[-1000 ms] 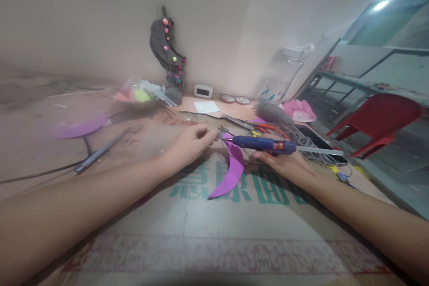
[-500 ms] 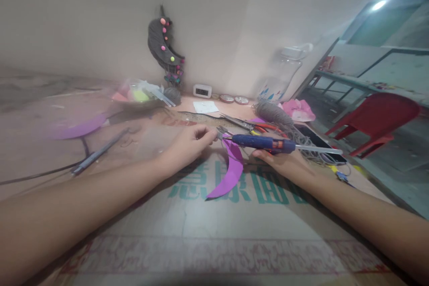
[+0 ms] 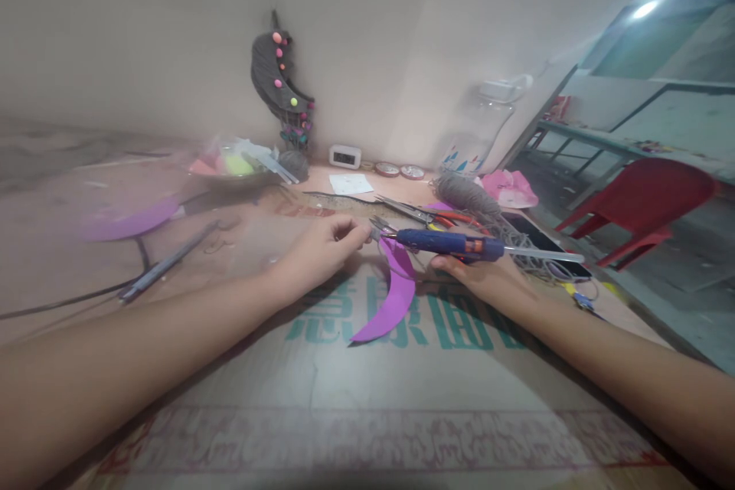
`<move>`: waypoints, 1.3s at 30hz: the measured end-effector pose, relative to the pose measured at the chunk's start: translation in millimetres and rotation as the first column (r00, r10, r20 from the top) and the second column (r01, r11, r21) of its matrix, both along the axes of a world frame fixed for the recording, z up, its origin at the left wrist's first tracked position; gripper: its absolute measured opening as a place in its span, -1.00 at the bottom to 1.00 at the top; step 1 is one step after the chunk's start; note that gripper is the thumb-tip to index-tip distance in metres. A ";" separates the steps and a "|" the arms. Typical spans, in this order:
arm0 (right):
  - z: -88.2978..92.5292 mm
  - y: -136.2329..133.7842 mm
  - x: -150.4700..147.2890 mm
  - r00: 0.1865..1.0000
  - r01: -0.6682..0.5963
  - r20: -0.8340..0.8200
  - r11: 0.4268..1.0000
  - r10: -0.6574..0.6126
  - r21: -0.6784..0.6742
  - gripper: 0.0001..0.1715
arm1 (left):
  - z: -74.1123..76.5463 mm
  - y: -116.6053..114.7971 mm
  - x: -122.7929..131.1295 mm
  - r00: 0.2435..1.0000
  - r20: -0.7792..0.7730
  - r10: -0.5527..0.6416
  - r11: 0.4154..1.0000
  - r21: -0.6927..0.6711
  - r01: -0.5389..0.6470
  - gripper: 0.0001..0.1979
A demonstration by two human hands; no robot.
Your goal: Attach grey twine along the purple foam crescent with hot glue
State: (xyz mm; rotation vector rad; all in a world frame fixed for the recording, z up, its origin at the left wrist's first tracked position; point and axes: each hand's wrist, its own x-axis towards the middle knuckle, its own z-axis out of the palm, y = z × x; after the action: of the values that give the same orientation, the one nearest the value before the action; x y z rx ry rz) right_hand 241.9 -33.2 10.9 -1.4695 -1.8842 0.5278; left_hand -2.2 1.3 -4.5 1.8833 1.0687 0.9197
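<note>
Crowding beyond right hand [image 3: 494, 272]: long metal scissors [image 3: 402, 208], loose gray yarn skein [image 3: 468, 193], flat black phone [image 3: 540, 239]. Off to the left: slim gray-blue stick [image 3: 169, 264], shallow bowl [image 3: 235, 178] of bright bits. Right edge of worktop [image 3: 269, 390] just past the phone; open room nearer, between forearms. Right fingers wrapped around blue plastic glue gun [image 3: 439, 242], nozzle at upper end of flat purple crescent [image 3: 397, 297]. Left hand [image 3: 325, 245]: fingers pinching that end.

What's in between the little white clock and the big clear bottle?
In the head view, two round discs sit side by side between the clock and the bottle. Something small beside the clock is too blurry to name.
</note>
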 end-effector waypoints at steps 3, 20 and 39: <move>0.3 -0.3 -0.8 0.998 0.000 -0.058 1.000 -0.001 -0.026 -0.72 | 0.1 -0.2 0.0 1.000 0.006 -0.001 1.000 0.002 0.001 -0.64; 0.4 2.7 1.2 0.999 0.034 0.021 0.999 -0.034 0.029 -0.67 | 3.6 -3.2 1.5 1.000 -0.005 -0.027 0.999 0.040 0.027 -0.64; 62.0 74.1 -14.2 0.990 0.115 0.074 0.988 -0.123 0.101 -0.59 | 0.2 -1.0 3.9 0.994 0.026 -0.103 0.993 -0.051 0.104 -0.67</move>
State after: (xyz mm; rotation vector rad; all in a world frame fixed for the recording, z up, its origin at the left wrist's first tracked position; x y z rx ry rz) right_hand 227.7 41.0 72.9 -1.5482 -1.8426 0.3218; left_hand 1.7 0.3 -4.3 1.8624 0.9634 0.8446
